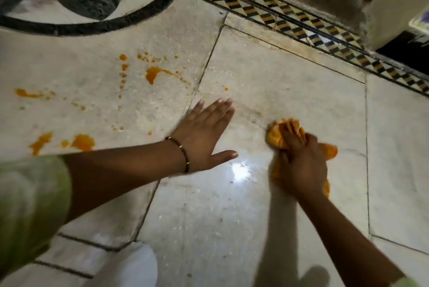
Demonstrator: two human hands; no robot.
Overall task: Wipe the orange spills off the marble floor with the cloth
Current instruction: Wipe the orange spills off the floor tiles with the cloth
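My right hand [301, 161] grips a bunched orange cloth [282, 134] and presses it on the pale marble floor [290, 87] right of centre. My left hand [204, 133] lies flat on the floor with fingers straight, a thin bracelet on its wrist. Orange spills [155, 73] spatter the slab to the left, with bigger blobs [82, 141] near my left forearm and a streak [26, 94] at the far left. One small drop [225, 88] lies above my left fingertips. The cloth sits apart from all of these, on the right slab.
A chequered tile border [290, 15] runs diagonally along the wall at the top right. A black inlaid ring pattern [92, 24] fills the top left. A white pillar base [392, 8] stands top right. My white-clad knee [130, 265] is at the bottom.
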